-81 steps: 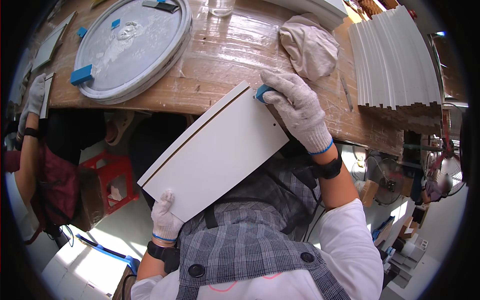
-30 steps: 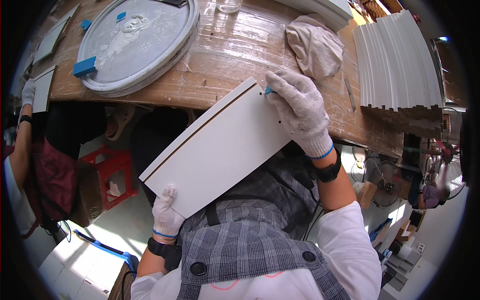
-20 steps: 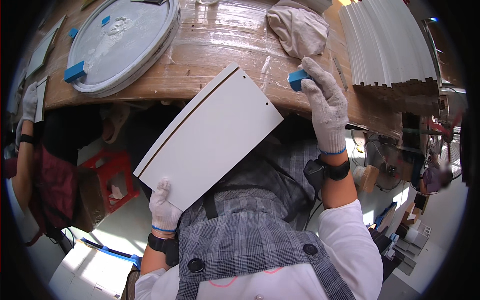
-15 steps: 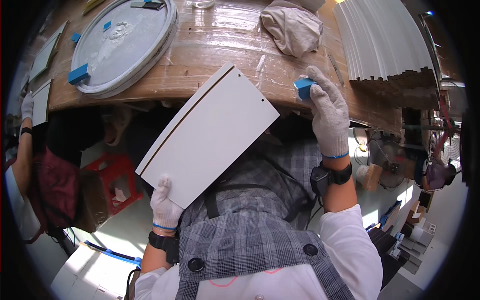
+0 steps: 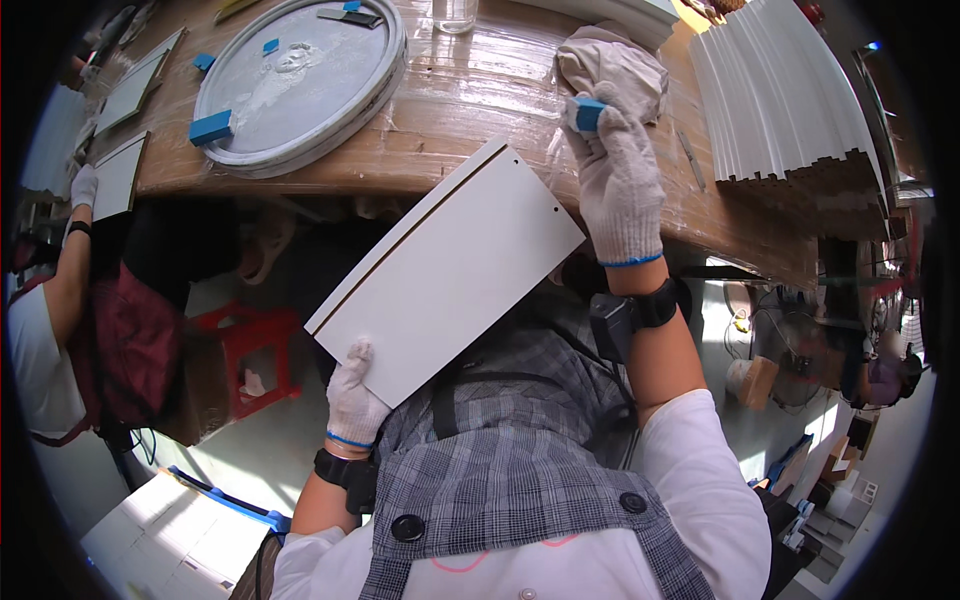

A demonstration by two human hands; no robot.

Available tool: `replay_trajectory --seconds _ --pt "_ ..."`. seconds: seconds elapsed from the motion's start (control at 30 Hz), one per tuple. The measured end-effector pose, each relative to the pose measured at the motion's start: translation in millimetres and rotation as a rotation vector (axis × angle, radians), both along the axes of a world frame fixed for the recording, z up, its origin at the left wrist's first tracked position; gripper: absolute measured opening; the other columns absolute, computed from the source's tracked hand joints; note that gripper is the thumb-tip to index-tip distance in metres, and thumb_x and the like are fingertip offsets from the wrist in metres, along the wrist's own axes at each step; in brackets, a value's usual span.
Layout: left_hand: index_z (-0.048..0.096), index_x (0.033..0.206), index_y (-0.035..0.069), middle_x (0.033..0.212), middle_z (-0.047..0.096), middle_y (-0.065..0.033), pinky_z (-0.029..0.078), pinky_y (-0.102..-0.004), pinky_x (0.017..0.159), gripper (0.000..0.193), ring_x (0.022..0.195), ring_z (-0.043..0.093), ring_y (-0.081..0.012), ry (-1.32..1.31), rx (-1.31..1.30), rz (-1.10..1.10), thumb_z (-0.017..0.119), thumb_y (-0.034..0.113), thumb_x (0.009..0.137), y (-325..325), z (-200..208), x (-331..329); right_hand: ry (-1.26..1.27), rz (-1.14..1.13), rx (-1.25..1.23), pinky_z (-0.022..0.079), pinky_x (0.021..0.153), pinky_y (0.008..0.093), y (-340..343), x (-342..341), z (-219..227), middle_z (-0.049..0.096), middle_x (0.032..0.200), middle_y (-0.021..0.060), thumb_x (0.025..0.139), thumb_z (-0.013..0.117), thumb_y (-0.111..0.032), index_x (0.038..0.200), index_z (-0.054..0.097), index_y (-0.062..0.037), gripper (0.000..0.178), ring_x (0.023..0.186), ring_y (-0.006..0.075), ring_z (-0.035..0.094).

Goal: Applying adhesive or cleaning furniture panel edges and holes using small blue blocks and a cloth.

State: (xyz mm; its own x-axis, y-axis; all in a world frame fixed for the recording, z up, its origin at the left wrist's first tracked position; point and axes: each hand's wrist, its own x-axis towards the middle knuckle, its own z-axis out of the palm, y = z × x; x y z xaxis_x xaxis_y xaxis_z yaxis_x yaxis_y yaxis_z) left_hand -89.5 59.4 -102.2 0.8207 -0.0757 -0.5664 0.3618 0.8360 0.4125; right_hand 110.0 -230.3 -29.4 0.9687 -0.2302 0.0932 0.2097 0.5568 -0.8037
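A white panel [image 5: 450, 265] with a dark groove along one long edge and two small holes at its far end rests tilted, its far end at the table edge. My gloved left hand [image 5: 356, 398] grips the panel's near corner, thumb on top and fingers hidden beneath. Raised over the table, my gloved right hand [image 5: 622, 175] pinches a small blue block [image 5: 586, 114], apart from the panel. Just behind that hand lies a crumpled beige cloth [image 5: 625, 62]. The large round grey lid [image 5: 345, 125] holds white paste.
Blue blocks [image 5: 211, 128] sit on the lid and beside it, with a flat scraper [image 5: 350, 18] at its far rim. White panels [image 5: 790, 90] are stacked at the right, near a thin metal strip [image 5: 690, 160]. A clear cup [image 5: 455, 14] stands behind. At left, another person's gloved hand [image 5: 84, 187] touches a panel.
My right hand has moved left and farther over the table with the blue block, near the cloth. The whole view has shifted a little; my left hand still holds the panel.
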Motion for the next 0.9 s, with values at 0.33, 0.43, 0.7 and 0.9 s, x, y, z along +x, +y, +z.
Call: replay_trajectory --seconds 0.33,0.43,0.7,0.9 --pt "0.051 0.122 -0.001 0.115 0.058 -0.0114 0.043 -0.0490 0.103 0.032 0.114 0.057 -0.0295 0.059 0.063 -0.037 0.050 0.012 0.093 -4 11 4 0.131 0.244 -0.005 0.037 0.109 0.0477 -87 -54 -5 0.057 0.126 0.0172 0.097 0.047 -0.020 0.134 0.046 -0.0001 0.042 0.118 0.0309 0.055" --pt "0.051 0.121 -0.003 0.118 0.058 -0.0127 0.044 -0.0470 0.102 0.032 0.114 0.057 -0.0285 0.025 -0.026 -0.046 0.050 0.012 0.093 -1 24 0 0.176 0.279 0.074 0.036 0.110 0.0464 -100 -63 -17 0.055 0.129 0.0183 0.096 0.046 -0.020 0.136 0.044 -0.0003 0.044 0.121 0.0324 0.052" --pt "0.040 0.134 -0.003 0.128 0.054 -0.0161 0.042 -0.0427 0.104 0.046 0.118 0.054 -0.0270 -0.199 -0.212 -0.101 0.052 0.017 0.095 9 55 2 0.114 0.295 0.182 0.039 0.108 0.0457 -95 -90 8 0.057 0.126 0.0202 0.100 0.043 -0.022 0.133 0.046 0.0021 0.041 0.118 0.0324 0.054" --pt "0.038 0.136 -0.002 0.130 0.051 -0.0175 0.042 -0.0468 0.103 0.055 0.121 0.052 -0.0296 -0.257 -0.017 -0.189 0.060 0.021 0.091 4 87 3 0.110 0.322 0.175 0.045 0.102 0.0435 -74 -104 14 0.059 0.123 0.0183 0.099 0.046 -0.023 0.133 0.047 0.0008 0.042 0.109 0.0297 0.060"
